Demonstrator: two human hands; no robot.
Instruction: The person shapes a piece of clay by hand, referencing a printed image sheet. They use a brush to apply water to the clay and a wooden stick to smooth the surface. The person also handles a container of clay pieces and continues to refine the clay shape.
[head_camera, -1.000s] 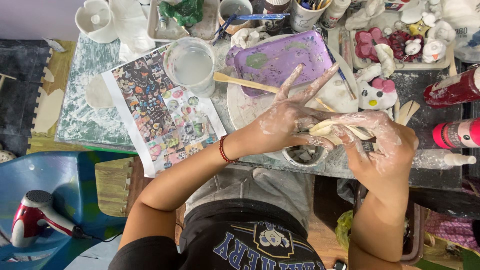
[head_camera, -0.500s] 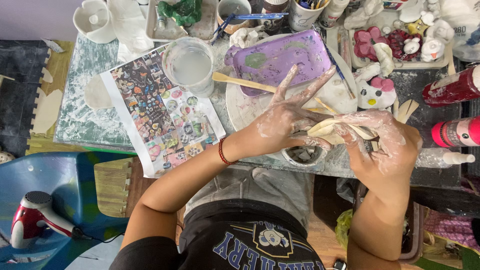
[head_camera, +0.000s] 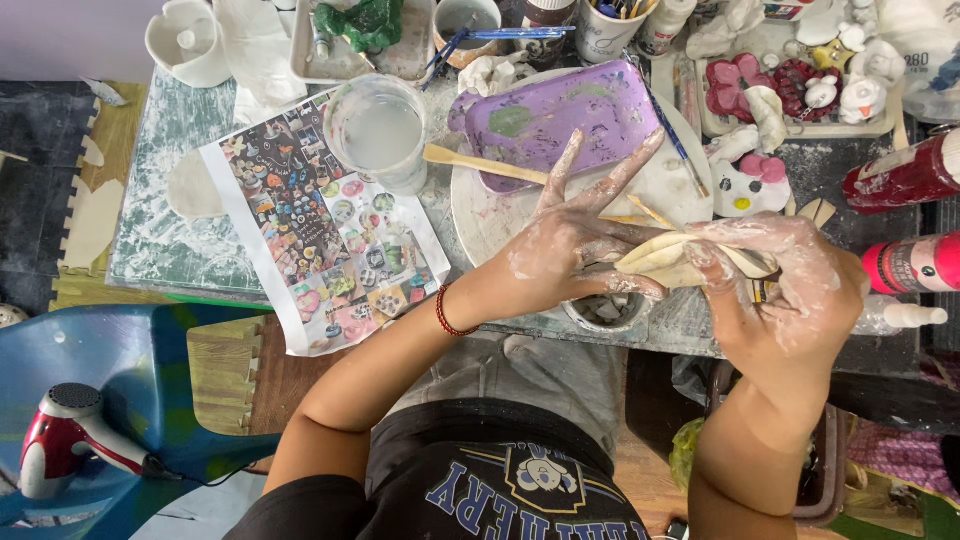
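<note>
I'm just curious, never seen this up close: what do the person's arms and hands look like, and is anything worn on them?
Both arms are bare, with no sleeves reaching the forearms. The left hand and right hand are smeared with pale, chalky clay residue, thickest on the fingers. A thin red beaded bracelet circles the left wrist. No gloves or rings show.

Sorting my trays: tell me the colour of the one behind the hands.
Purple tray, with a green smear; the head view shows it.

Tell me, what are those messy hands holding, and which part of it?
Both hands hold one small pale lump of clay. The left hand pinches its left end with thumb and curled fingers; the right hand grips its right end.
</note>
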